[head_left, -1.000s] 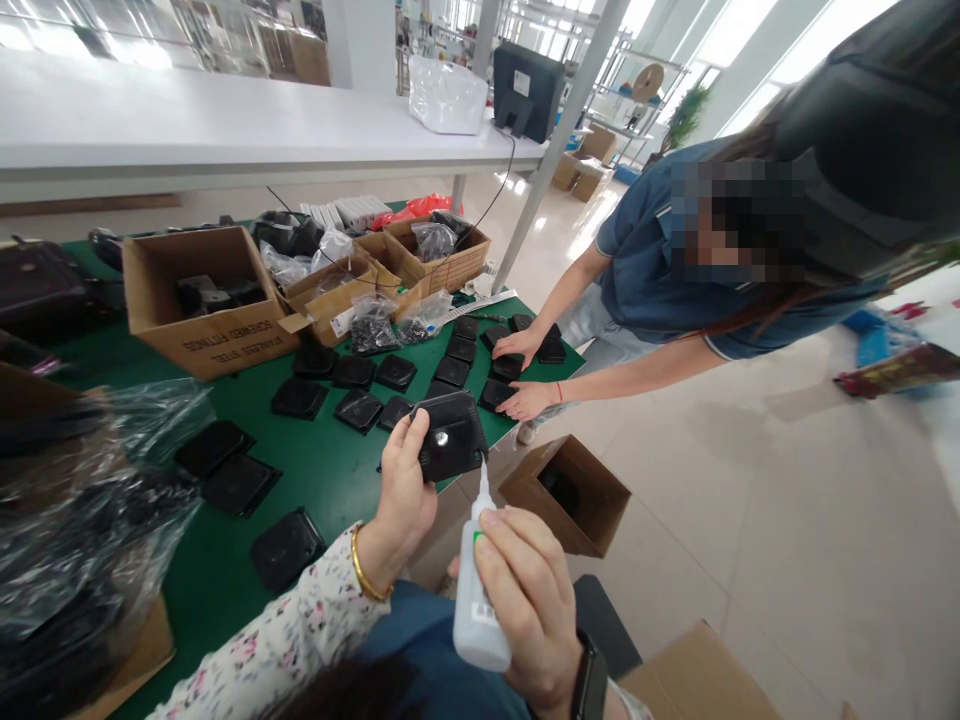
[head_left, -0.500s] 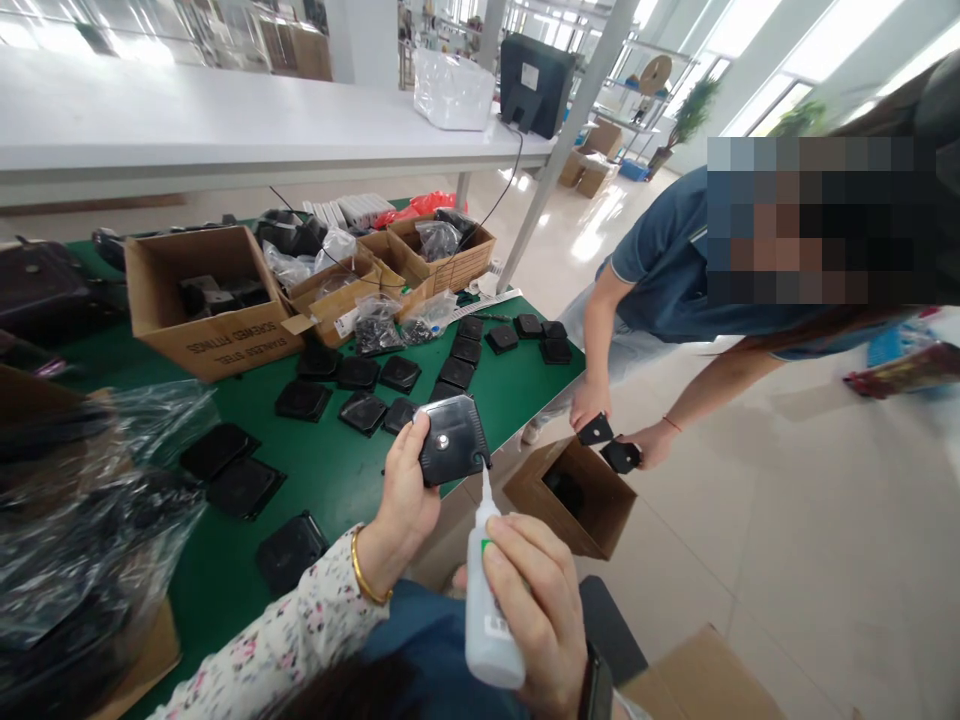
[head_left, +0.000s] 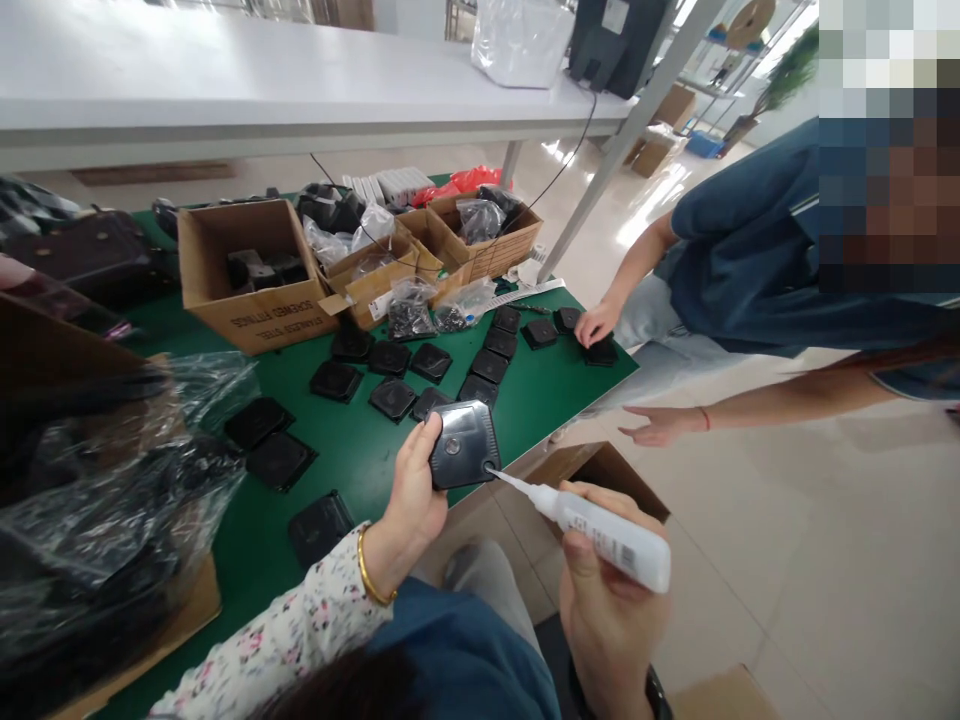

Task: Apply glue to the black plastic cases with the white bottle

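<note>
A black square plate (head_left: 466, 447) with a round metal spot near its middle is gripped along its left edge by my left hand (head_left: 415, 480). My right hand (head_left: 611, 590) is wrapped round a white squeeze bottle (head_left: 619, 545), tilted with its thin nozzle pointing left. The nozzle tip is at the hole in the plate's lower right corner; whether it touches cannot be made out. Several similar black plates (head_left: 394, 398) lie in rows on the green table (head_left: 360, 450) beyond my hands.
Cardboard boxes (head_left: 247, 270) and bags of small parts (head_left: 410, 308) stand at the table's back. Crumpled plastic (head_left: 112, 540) fills the left. A co-worker's hand (head_left: 600, 322) is on plates at the right corner, above an open floor box (head_left: 600, 468).
The bottle has swung from nearly upright to a flatter tilt, with my right hand moving right. The co-worker's hands have left the box; one reaches the table plates, the other is spread without a plate.
</note>
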The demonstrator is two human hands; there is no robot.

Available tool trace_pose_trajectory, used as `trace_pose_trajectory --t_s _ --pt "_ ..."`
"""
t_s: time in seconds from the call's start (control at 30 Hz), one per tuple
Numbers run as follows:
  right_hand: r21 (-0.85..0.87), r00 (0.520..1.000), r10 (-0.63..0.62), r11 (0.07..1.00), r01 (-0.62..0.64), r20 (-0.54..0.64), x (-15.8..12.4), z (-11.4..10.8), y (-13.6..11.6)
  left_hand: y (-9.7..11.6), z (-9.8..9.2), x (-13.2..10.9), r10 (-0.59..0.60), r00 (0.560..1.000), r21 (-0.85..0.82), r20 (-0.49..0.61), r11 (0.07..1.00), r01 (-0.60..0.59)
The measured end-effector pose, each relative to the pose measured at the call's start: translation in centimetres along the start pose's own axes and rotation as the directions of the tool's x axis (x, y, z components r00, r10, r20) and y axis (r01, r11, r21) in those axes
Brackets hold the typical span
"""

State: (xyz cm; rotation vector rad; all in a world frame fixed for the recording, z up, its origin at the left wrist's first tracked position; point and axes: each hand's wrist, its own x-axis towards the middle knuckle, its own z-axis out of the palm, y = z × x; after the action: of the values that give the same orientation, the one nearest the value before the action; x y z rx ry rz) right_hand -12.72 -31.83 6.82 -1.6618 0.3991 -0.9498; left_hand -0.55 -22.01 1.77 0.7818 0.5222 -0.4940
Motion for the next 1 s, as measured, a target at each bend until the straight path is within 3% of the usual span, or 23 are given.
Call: trace_pose_trajectory --t_s 0.17,0.3,0.37,0.43,0.53,0.6,0.73,0.8,0.9,1.0 --pt "0.127 0.958 0.214 0.962 -0.241 0.192 2.6 0.5 4.7 -0.1 -1.5 1.7 0.109 0.983 0.045 -0.149 0.994 -0.104" --pt "0.357 0.887 0.369 0.818 -0.452 0.276 6.7 1.4 9.0 -1.1 -4.0 4.4 0.306 0.912 0.198 -0.273 0.946 -0.258" --pt "0.433 0.822 0.481 0.698 -0.57 0.306 9.1 1.3 11.0 -1.9 -6.5 6.0 0.39 0.839 0.263 -0.38 0.915 -0.306" --pt "0.457 0.747 0.59 0.598 -0.659 0.306 11.4 0.7 12.7 -2.8 -9.5 7.6 0.465 0.73 0.357 -0.502 0.88 -0.314" --pt "0.427 0.641 0.717 0.507 -0.749 0.274 14.3 -0.5 15.2 -4.1 -13.2 10.1 0.538 0.575 0.507 -0.616 0.83 -0.234" --pt "0.39 0.583 0.762 0.464 -0.795 0.281 15.6 -1.0 16.7 -4.8 -14.3 12.4 0.576 0.527 0.597 -0.625 0.788 -0.153" --pt "0.331 0.504 0.801 0.403 -0.853 0.323 16.8 -0.5 18.4 -5.4 -14.0 17.1 0.646 0.522 0.759 -0.557 0.651 0.006" --pt "0.295 0.465 0.82 0.378 -0.878 0.334 17.2 0.5 18.7 -5.1 -13.8 17.9 0.679 0.527 0.825 -0.511 0.56 0.078" --pt "0.268 0.43 0.829 0.35 -0.898 0.357 17.7 2.6 18.6 -3.6 -15.2 15.2 0.72 0.576 0.913 -0.387 0.388 0.128" --pt "0.254 0.391 0.82 0.308 -0.917 0.418 18.0 4.9 18.3 -1.6 -18.5 9.2 0.695 0.687 0.977 -0.211 0.179 0.119"
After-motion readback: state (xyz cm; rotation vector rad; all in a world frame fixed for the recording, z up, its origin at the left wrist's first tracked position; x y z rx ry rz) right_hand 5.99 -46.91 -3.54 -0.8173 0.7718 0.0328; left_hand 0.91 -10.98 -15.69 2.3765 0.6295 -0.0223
